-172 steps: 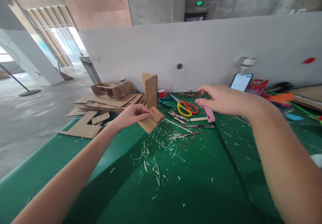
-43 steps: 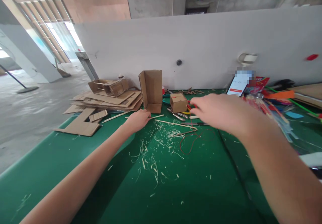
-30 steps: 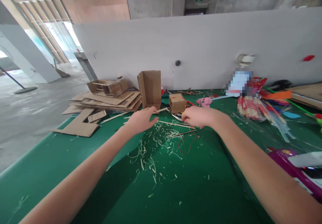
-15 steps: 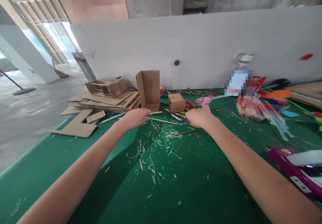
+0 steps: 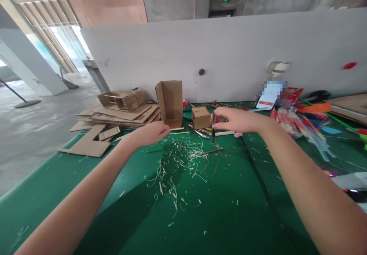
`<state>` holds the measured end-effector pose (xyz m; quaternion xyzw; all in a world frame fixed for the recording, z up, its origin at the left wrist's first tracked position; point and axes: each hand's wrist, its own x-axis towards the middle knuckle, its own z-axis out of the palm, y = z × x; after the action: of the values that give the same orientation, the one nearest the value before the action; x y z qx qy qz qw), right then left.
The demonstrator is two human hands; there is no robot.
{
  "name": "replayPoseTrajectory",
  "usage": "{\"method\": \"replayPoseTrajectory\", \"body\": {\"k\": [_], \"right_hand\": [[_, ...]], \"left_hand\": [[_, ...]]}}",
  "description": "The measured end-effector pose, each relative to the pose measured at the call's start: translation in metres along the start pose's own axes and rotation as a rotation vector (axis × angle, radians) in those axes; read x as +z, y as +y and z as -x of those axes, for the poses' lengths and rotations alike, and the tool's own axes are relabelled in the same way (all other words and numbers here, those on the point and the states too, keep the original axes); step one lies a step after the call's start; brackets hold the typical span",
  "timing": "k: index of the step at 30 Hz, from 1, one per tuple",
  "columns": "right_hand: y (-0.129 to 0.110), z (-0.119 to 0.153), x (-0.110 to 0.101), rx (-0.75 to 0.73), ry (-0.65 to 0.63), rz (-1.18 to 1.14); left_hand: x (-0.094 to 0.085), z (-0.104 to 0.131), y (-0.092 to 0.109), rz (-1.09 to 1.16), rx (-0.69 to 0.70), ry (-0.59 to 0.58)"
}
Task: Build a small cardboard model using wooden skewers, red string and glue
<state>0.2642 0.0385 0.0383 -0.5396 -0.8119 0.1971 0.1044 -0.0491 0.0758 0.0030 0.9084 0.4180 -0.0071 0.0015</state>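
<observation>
My left hand (image 5: 156, 133) is closed on a thin wooden stick (image 5: 180, 133) that sticks out to the right over the green tabletop. Another pale stick (image 5: 177, 129) runs close beside it. In my right hand (image 5: 229, 119) a slim dark tool (image 5: 213, 128) hangs upright between thumb and fingers; its kind is too blurred to make out. A small cardboard box (image 5: 201, 117) stands just left of that hand, with pliers (image 5: 202, 133) in front of it. Below lie wood shavings (image 5: 183, 153), a brown stick (image 5: 208, 151) and a thin red wire (image 5: 210, 174).
A folded cardboard piece (image 5: 172, 100) stands upright at the back. Stacked cardboard (image 5: 120, 114) lies left. Behind my right hand are a partly hidden pink glue gun (image 5: 238, 134) and a phone (image 5: 268, 96). Bagged sticks (image 5: 286, 121) lie right; a white partition (image 5: 160, 56) rises behind.
My right hand has lifted from beside the pliers and now holds the dark tool upright. The stick in my left hand has shifted left. The glue gun is now mostly hidden.
</observation>
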Motion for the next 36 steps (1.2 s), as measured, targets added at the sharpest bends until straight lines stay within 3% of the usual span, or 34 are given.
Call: {"method": "replayPoseTrajectory", "body": {"k": [2, 5, 8, 10, 12, 15, 18, 21, 25, 31, 36], "right_hand": [[0.0, 0.004, -0.006, -0.052, 0.136, -0.219], [-0.004, 0.0, -0.01, -0.218, 0.458, -0.578], [-0.007, -0.008, -0.012, -0.307, 0.777, -0.894], [-0.008, -0.01, -0.014, -0.309, 0.886, -0.983], [-0.008, -0.008, -0.014, -0.302, 0.817, -0.961], [-0.013, -0.001, -0.005, -0.272, 0.405, -0.735], [-0.022, -0.002, 0.012, -0.216, 0.056, -0.377], [-0.031, -0.01, 0.028, -0.23, -0.064, -0.124], [-0.04, -0.018, 0.043, -0.298, -0.109, 0.082], [-0.055, -0.021, 0.068, -0.247, 0.153, 0.359], [-0.06, -0.025, 0.086, -0.241, 0.162, 0.467]], "left_hand": [[-0.016, 0.003, 0.016, 0.149, 0.047, 0.124], [-0.034, 0.009, 0.034, 0.27, 0.021, 0.347], [-0.039, 0.01, 0.041, 0.575, -0.036, 0.541], [-0.035, 0.007, 0.042, 0.865, -0.054, 0.618], [-0.028, 0.003, 0.042, 1.106, -0.077, 0.641], [-0.018, -0.004, 0.043, 1.295, -0.194, 0.57], [-0.012, -0.008, 0.045, 1.286, -0.299, 0.42], [-0.009, -0.009, 0.043, 1.19, -0.265, 0.374], [-0.011, -0.006, 0.038, 1.019, -0.156, 0.438], [-0.013, -0.001, 0.039, 0.936, -0.047, 0.428], [-0.016, 0.0, 0.041, 0.913, -0.026, 0.4]]}}
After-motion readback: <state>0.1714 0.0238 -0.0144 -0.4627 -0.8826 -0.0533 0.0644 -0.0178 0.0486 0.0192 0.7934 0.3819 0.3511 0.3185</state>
